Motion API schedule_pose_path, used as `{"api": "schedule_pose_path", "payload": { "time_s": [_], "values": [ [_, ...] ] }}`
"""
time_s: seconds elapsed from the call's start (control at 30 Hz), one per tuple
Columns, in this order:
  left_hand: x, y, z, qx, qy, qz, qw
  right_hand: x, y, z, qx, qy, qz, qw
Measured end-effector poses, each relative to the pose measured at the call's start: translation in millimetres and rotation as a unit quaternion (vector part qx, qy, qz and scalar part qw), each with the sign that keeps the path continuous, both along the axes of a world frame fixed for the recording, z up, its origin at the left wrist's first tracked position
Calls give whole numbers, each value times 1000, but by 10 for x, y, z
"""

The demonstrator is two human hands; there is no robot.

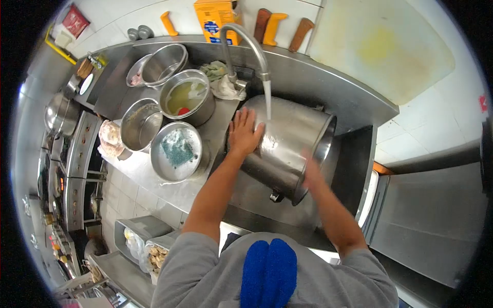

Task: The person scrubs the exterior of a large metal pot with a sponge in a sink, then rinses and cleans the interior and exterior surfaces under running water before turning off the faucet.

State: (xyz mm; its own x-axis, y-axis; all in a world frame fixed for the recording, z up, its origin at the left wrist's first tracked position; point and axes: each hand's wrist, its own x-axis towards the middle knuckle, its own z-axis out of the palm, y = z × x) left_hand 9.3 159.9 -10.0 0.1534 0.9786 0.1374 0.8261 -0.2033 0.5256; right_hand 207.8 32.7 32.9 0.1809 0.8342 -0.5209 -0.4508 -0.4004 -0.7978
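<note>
A large stainless steel stockpot [280, 136] lies on its side in the sink [354, 169], its mouth facing right. From the curved faucet [259, 49] a stream of water [267, 100] runs onto the pot's wall. My left hand [245, 132] rests flat on the pot near its base end, fingers spread. My right hand [311, 172] is at the pot's rim, blurred by motion, so its fingers cannot be made out. A black-tipped handle [276, 196] sticks out low on the pot's side.
On the left counter stand a bowl with a green scouring pad [179, 149], a pot of yellowish liquid [187, 96] and a steel pot [141, 124]. Cloths [226, 88] lie by the faucet. An orange box [218, 20] and knives [273, 28] are along the back wall.
</note>
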Motion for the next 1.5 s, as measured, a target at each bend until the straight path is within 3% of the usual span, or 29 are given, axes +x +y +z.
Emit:
{"api": "schedule_pose_path", "payload": {
  "time_s": [0.07, 0.1, 0.17, 0.2, 0.23, 0.3, 0.33, 0.47, 0.53, 0.57, 0.6, 0.67, 0.73, 0.77, 0.83, 0.93, 1.0, 1.07, 1.17, 1.23, 1.3, 1.47, 1.5],
  "values": [
    [126, 92, 9, -28, 4, 30, 999, -161, -398, -415, 4, -71, 29, 997],
    [207, 103, 53, -26, -10, 52, 998, -175, -501, -451, 20, 7, 24, 999],
    [373, -28, 23, -9, -33, 88, 996, -252, -491, -94, -7, 4, 36, 999],
    [435, -154, 65, 18, -30, 61, 998, -260, -295, 73, -13, -2, 43, 999],
    [442, -311, 117, 14, -60, 2, 998, -174, -129, -12, -97, -28, -18, 995],
    [359, -718, 158, 38, -125, -101, 986, -109, 205, 265, 43, 73, -5, 996],
    [275, -945, 138, 64, -160, -147, 974, 10, 438, 286, 22, 91, 13, 996],
    [-68, -1378, -134, 5, -243, -195, 950, 345, 1311, 405, 7, 172, 52, 984],
    [36, -1475, -47, 40, -133, -241, 960, 347, 1574, 398, 25, 227, 50, 972],
    [184, -1488, 58, 15, -206, -161, 965, 272, 1499, 442, 25, 227, 49, 972],
    [228, -1400, 29, 14, -207, -164, 964, 181, 1366, 454, 24, 187, 77, 979],
    [324, -982, -24, 39, -63, -58, 996, 6, 1002, 356, 56, 114, 165, 978],
    [368, -593, 235, -50, -222, 11, 974, 55, 382, 182, 50, -58, 292, 953],
    [390, -413, 203, -69, -225, 27, 971, 230, 225, 199, 71, -245, 471, 845],
    [414, -113, 124, -90, -227, 43, 969, -61, -145, 406, 13, -444, 499, 744],
    [447, 165, 101, -172, -210, 92, 958, -304, -303, 104, 32, -470, 394, 789],
    [425, 226, 75, -269, -297, 119, 908, -399, -233, 50, 88, -489, 352, 794],
    [456, 12, 60, -209, -331, 110, 914, -515, -91, 219, 31, -458, 313, 831],
    [442, -681, -54, -20, -307, 19, 951, -411, 39, 168, 58, -489, 257, 831],
    [387, -1162, -141, 18, -280, -3, 960, -303, 118, 369, 1, -272, 166, 948],
    [257, -1415, -388, -23, -164, 28, 986, -37, 105, 490, 10, -203, 105, 973],
    [-24, -1100, -338, -30, -149, 119, 981, 752, -325, 130, 3, -54, -15, 998],
    [-65, -976, -310, -118, -182, 117, 969, 802, -440, 110, -24, -23, -60, 998]
  ]
}}
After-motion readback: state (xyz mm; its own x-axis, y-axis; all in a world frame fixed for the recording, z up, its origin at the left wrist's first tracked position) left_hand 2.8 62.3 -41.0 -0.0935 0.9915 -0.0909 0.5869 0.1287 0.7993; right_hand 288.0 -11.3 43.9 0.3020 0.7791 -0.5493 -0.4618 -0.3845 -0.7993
